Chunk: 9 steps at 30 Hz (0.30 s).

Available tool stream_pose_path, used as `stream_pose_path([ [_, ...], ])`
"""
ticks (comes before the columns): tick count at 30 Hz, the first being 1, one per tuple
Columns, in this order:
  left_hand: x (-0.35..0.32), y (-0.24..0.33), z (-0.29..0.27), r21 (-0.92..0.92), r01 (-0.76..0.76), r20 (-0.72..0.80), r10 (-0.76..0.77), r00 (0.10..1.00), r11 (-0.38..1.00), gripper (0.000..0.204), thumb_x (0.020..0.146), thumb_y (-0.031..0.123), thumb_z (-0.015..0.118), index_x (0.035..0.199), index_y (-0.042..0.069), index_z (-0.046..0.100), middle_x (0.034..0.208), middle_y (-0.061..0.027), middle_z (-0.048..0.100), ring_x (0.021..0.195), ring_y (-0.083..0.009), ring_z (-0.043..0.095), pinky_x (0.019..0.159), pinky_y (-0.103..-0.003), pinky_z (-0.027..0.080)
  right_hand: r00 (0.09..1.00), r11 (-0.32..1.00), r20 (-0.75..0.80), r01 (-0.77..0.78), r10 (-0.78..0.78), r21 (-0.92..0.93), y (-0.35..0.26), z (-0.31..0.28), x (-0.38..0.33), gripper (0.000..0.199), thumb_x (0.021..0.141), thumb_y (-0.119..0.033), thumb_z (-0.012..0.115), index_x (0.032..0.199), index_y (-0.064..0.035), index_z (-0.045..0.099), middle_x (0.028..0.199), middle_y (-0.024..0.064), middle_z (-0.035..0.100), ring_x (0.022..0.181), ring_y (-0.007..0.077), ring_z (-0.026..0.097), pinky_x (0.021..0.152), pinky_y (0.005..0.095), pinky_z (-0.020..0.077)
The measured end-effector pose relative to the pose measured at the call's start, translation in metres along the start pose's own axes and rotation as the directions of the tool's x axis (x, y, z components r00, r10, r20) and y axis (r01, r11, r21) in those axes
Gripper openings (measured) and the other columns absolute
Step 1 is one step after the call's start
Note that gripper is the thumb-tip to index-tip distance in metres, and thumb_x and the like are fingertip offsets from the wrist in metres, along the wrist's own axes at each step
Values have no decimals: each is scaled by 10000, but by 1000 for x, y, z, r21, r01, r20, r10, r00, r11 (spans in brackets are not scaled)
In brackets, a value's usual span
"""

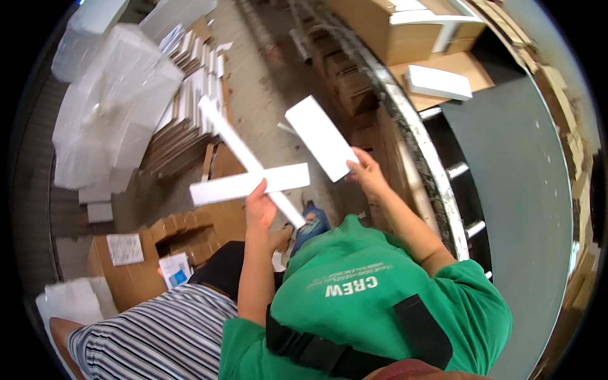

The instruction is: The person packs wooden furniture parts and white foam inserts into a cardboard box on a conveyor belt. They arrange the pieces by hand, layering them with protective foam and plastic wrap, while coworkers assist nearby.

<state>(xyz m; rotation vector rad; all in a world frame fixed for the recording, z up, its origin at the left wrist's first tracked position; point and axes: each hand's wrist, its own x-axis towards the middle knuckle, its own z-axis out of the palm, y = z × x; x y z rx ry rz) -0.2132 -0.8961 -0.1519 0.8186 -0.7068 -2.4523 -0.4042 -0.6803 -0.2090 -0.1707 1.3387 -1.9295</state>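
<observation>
My left hand (258,208) is closed on a flat white strip (221,189), which looks like packing foam. Crossing that strip at a slant is a longer, narrow white strip (231,136); whether the same fingers grip it too is unclear. My right hand (368,176) pinches the near end of a wider white block (320,136) between thumb and fingers. This block tilts away to the upper left, apart from the two strips. A thin white sliver (287,128) shows beside its left edge, slightly blurred.
To the right runs a metal-edged roller line (456,170) beside a grey surface (513,190). Another white block (438,82) lies there on cardboard. Stacked boards (190,95) and plastic-wrapped foam (114,107) stand left. A person in a striped shirt (152,329) is close at my left, by an opened carton (120,278).
</observation>
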Motion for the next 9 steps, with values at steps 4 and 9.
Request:
stream_pose_path([
  [4, 29, 22, 2, 58, -6, -12, 7, 1000, 998, 295, 881, 48, 549, 1164, -12, 492, 1121, -125, 542, 1086, -274, 510, 1009, -433, 376, 998, 958, 17, -56, 53, 280, -21, 15, 33, 443, 906, -206, 593, 1312, -91, 457, 1124, 49, 592, 962, 167, 591, 799, 324, 525],
  [9, 59, 61, -48, 78, -69, -78, 76, 994, 995, 481, 899, 48, 490, 1355, 10, 340, 1283, -169, 480, 1235, -337, 428, 1071, -493, 317, 992, 905, 119, -84, 38, 418, -13, 13, 95, 503, 910, -226, 586, 1358, -98, 399, 1238, 69, 539, 1109, 212, 548, 913, 371, 488],
])
